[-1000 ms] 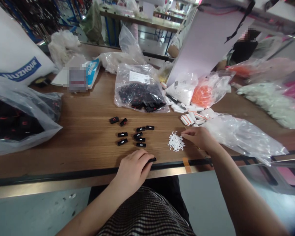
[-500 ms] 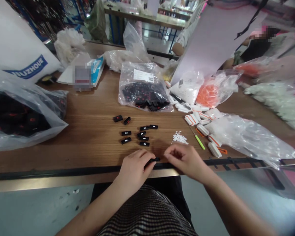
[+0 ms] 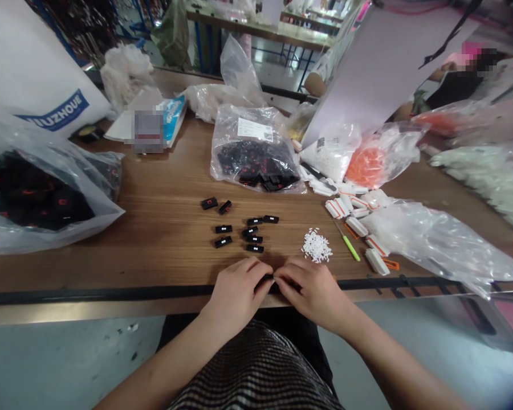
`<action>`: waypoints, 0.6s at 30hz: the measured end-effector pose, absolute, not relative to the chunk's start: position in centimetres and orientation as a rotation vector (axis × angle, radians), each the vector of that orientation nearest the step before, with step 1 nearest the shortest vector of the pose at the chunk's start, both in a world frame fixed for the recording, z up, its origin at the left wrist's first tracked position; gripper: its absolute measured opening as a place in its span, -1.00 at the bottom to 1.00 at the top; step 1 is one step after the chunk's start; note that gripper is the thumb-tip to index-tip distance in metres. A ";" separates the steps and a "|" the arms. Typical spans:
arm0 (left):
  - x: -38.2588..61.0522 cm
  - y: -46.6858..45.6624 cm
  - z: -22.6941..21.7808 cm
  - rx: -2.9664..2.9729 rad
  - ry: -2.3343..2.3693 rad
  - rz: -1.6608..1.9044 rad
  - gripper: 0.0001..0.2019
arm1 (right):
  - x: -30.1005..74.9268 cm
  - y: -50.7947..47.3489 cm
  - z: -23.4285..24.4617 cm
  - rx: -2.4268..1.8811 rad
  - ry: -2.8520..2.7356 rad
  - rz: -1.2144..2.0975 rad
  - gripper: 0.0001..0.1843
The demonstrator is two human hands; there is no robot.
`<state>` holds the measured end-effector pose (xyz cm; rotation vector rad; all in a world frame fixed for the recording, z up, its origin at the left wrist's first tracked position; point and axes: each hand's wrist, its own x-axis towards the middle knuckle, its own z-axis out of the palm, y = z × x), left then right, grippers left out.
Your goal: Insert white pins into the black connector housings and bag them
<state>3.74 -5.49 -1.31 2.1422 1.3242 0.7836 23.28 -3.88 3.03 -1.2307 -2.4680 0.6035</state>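
Near the table's front edge my left hand (image 3: 241,289) is closed round a small black plastic part (image 3: 268,277), mostly hidden by the fingers. My right hand (image 3: 310,290) meets it from the other side, thumb and fingertips pinched at the part's right end; whatever sits in that pinch is too small to make out. Just beyond my right hand lies a heap of tiny white pieces (image 3: 317,246). Several similar black parts with white marks (image 3: 255,249) are spread on the wood ahead of my left hand. Two black parts with red marks (image 3: 209,203) lie farther back.
A clear bag of black parts (image 3: 256,159) stands mid-table, and another open bag (image 3: 47,199) is at the left. To the right are a green-handled tool (image 3: 351,249), white-and-orange pieces (image 3: 377,261) and a plastic bag (image 3: 436,239). A person's arm (image 3: 315,84) shows behind.
My right hand has moved left from beside the white heap to the black part in my left hand, and the two hands now meet. The view has shifted slightly.
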 end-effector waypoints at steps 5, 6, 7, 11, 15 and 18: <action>3.7 -5.5 -1.5 2.134 1.331 0.795 -0.93 | 23.7 -4.3 2.7 -1.148 -2.509 0.430 -0.75; 3.7 -5.5 -1.5 2.133 1.331 0.797 -0.92 | 23.8 -4.4 2.6 -1.143 -2.507 0.423 -0.76; 3.7 -5.5 -1.6 2.131 1.331 0.798 -0.92 | 23.8 -4.5 2.4 -1.137 -2.519 0.405 -0.75; 3.7 -5.5 -1.5 2.123 1.324 0.802 -0.88 | 23.4 -5.1 2.3 -1.127 -2.629 0.286 -0.73; 3.7 -5.5 -1.3 2.137 1.330 0.794 -0.92 | 23.7 -4.3 2.9 -1.168 -2.564 0.496 -0.74; 3.7 -5.5 -1.4 2.149 1.317 0.800 -0.94 | 26.0 -1.8 3.3 -1.391 -2.303 0.598 -0.73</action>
